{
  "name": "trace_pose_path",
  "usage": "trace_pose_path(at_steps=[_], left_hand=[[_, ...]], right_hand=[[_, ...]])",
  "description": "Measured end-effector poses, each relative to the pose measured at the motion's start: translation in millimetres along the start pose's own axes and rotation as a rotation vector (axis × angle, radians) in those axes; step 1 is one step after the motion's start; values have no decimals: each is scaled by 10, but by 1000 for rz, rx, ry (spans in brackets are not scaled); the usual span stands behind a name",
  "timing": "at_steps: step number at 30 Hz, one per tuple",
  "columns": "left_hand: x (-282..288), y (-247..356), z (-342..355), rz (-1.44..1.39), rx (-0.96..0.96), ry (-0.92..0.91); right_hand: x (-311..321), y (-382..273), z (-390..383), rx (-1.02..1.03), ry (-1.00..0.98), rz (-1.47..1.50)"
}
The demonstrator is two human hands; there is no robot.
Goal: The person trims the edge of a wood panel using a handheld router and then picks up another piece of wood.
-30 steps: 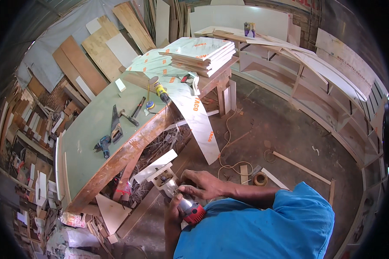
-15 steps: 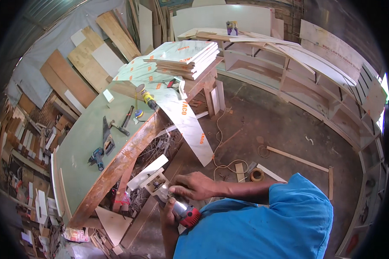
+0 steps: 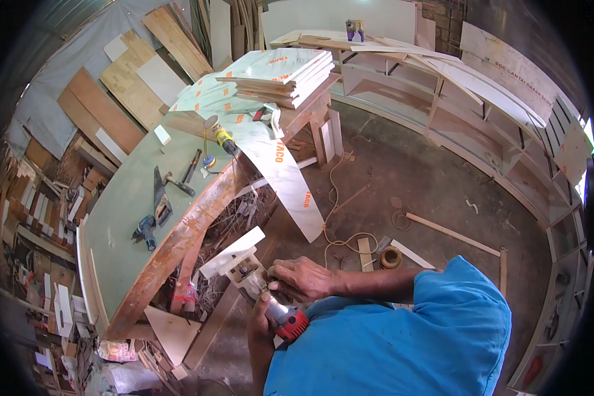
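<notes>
A trim router with a red cap and a silver body is held against my blue shirt, its base tilted up and away from me. A white, guide-like piece is fixed across the base. My left hand wraps around the router's body from the left, thumb along the metal. My right hand is closed at the side of the router near its base, fingers curled at a small part there. The fingers partly hide what they pinch.
A green-topped workbench carries a hand saw, a hammer, a blue drill and a yellow power tool. Stacked white boards lie at its far end. A cord and wood strips lie on the floor.
The fingers of my right hand have curled in more at the router's side. The router has shifted slightly to the right in view, and the surroundings have shifted slightly upward.
</notes>
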State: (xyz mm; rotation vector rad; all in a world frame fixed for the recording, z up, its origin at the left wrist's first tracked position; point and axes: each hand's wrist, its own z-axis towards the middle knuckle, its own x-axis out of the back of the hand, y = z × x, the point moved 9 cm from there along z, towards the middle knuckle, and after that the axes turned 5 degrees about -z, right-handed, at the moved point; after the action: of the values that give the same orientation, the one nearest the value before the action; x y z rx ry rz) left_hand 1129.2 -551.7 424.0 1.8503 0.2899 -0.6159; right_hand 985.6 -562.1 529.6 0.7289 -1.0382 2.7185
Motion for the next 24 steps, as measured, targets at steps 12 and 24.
trace_pose_path(at_steps=[12,24], left_hand=[[32,-87,79,33,30,-119],[73,-251,120,-57,130,-39]], right_hand=[[-148,290,-80,-598,-352,372],[4,110,-22,-165,-162,4]])
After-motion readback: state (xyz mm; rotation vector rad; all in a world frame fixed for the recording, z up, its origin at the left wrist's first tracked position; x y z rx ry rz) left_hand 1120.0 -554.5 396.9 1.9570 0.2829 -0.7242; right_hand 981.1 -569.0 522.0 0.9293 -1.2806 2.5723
